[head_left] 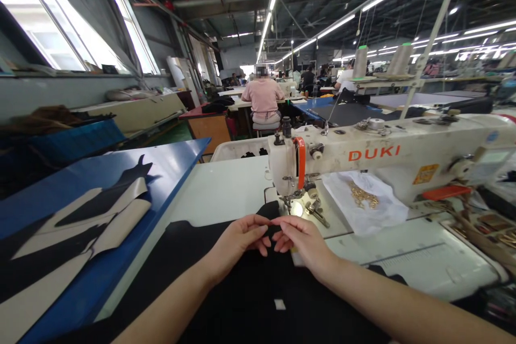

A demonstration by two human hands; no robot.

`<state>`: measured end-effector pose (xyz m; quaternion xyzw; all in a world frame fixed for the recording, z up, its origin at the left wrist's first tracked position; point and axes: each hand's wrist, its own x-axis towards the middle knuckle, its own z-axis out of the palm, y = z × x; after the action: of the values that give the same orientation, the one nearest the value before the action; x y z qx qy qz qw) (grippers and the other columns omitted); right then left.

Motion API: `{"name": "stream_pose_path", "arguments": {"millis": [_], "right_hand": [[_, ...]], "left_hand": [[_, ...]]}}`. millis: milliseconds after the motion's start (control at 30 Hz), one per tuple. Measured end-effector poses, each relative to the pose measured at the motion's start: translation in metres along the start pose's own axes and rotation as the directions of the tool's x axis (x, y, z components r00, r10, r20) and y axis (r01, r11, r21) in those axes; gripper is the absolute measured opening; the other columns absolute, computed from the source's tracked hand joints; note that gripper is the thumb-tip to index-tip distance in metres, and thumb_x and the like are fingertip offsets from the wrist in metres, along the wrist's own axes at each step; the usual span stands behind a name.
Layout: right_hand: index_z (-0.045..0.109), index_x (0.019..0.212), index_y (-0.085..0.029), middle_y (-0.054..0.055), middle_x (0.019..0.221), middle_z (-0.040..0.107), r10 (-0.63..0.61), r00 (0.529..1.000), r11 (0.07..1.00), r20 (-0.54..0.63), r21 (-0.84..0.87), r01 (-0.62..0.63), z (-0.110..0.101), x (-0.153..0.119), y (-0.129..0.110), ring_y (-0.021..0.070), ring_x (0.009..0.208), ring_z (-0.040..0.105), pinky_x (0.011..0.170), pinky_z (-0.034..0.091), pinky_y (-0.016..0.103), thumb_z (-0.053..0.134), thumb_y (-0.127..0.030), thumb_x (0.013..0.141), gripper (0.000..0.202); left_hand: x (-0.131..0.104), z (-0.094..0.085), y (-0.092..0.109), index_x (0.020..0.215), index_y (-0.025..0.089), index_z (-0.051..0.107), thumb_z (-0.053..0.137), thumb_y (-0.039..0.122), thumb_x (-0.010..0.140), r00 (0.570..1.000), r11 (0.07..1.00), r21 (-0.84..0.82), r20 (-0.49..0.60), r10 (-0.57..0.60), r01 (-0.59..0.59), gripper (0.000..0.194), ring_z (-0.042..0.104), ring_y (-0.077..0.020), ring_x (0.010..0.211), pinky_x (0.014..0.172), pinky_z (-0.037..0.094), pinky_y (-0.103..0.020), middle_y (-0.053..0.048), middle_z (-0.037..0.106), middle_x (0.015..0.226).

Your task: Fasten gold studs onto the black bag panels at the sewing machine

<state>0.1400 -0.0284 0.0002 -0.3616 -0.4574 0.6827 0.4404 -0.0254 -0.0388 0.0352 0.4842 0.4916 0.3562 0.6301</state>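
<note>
Our left hand (248, 234) and right hand (304, 236), fingers curled nearly closed, meet at their tips, gripping we cannot tell what, over black cloth (258, 274) spread towards 6 o'clock, its narrow end towards the sewing machine (350, 142) at 1 o'clock, right hand nearer.

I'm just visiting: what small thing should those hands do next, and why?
Perhaps the left hand and right hand should ease the black fabric toward the needle end of the DUKI sewing machine: they meet just in front of it, and the fabric reaches close to that spot.
</note>
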Motion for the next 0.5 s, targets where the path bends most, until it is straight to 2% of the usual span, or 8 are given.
{"name": "stream_pose_path", "arguments": {"millis": [133,267,367,500], "right_hand": [[0.062,0.094,-0.015,0.001,0.068,0.066,0.005,0.999,1.0,-0.032,0.011,-0.004,0.002,-0.001,0.0,0.0119,0.055,0.062,0.053,0.046,0.023,0.068,-0.051,0.065,0.046],[0.057,0.09,-0.017,-0.001,0.065,0.063,-0.051,0.995,0.999,-0.087,0.01,0.052,0.001,0.0,0.003,0.0125,0.056,0.062,0.053,0.047,0.024,0.068,-0.048,0.066,0.041],[0.053,0.085,-0.018,-0.002,0.063,0.061,-0.079,0.993,0.997,-0.087,-0.012,0.078,0.001,0.003,0.006,0.0132,0.056,0.062,0.053,0.048,0.025,0.066,-0.047,0.069,0.035],[0.052,0.08,-0.019,-0.001,0.067,0.062,-0.091,0.993,0.994,-0.081,-0.074,0.085,0.004,0.004,0.009,0.014,0.059,0.063,0.056,0.048,0.026,0.062,-0.042,0.073,0.027]], "left_hand": [[0.0,0.0,0.0,0.095,0.013,0.059,0.063,0.043,0.076,1.0,1.0,0.001,-0.023,0.021,-0.021,0.035,0.061,-0.0135,0.058,0.065,0.046,-0.028,-0.001,0.066,0.068],[0.0,0.001,0.002,0.093,0.014,0.061,0.054,0.05,0.081,0.999,1.0,-0.028,-0.042,0.006,-0.008,0.039,0.063,-0.016,0.062,0.068,0.047,-0.03,-0.003,0.067,0.069],[0.005,0.001,0.004,0.09,0.014,0.062,0.063,0.046,0.075,1.0,1.0,0.012,-0.019,-0.003,0.003,0.036,0.062,-0.0149,0.061,0.068,0.047,-0.029,-0.003,0.068,0.071],[0.017,-0.001,0.006,0.077,0.014,0.062,0.073,0.039,0.064,0.999,0.981,0.192,0.026,0.034,-0.038,0.03,0.06,-0.0145,0.06,0.065,0.046,-0.028,-0.003,0.068,0.068]]}}
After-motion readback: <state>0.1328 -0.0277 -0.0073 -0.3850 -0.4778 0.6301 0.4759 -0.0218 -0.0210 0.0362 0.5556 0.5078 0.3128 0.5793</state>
